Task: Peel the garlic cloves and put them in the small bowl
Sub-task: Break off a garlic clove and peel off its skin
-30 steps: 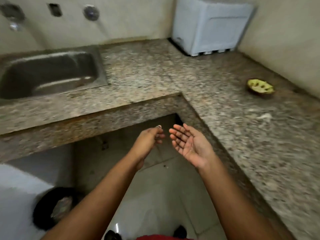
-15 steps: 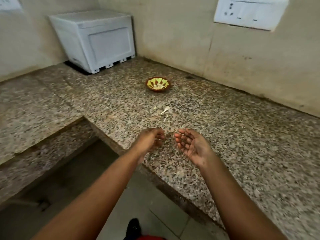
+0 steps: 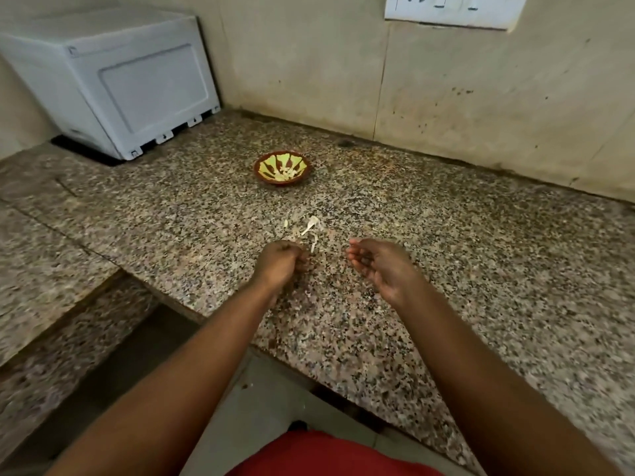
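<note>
White box [image 3: 113, 80] sits far left at the back of the table [image 3: 481, 269], in the corner by the wall. Moving right, the bowl [image 3: 282, 168], brown rim w/ yellow-green inside, stands near the back wall, and pale bits that look like peeled cloves [image 3: 287, 172] lie in it. In front of the bowl, well apart from it, a few white skins [image 3: 311, 226] are scattered on the stone. Left hand [image 3: 280, 264] hovers just this side of the skins, back of hand up, fingers curled under; can't tell if they pinch anything, the tips are hidden. Right hand [image 3: 379, 266] is beside it w/ a gap between the two, palm turned up and inward, fingers [image 3: 357, 257] loosely bent and a bit spread, nothing seen in it. No unpeeled clove can be made out in either hand or on the table. Up on the wall at right, a white switch plate [image 3: 453, 10]. Red cloth [image 3: 326, 455] at bottom centre, the person's clothing.
</note>
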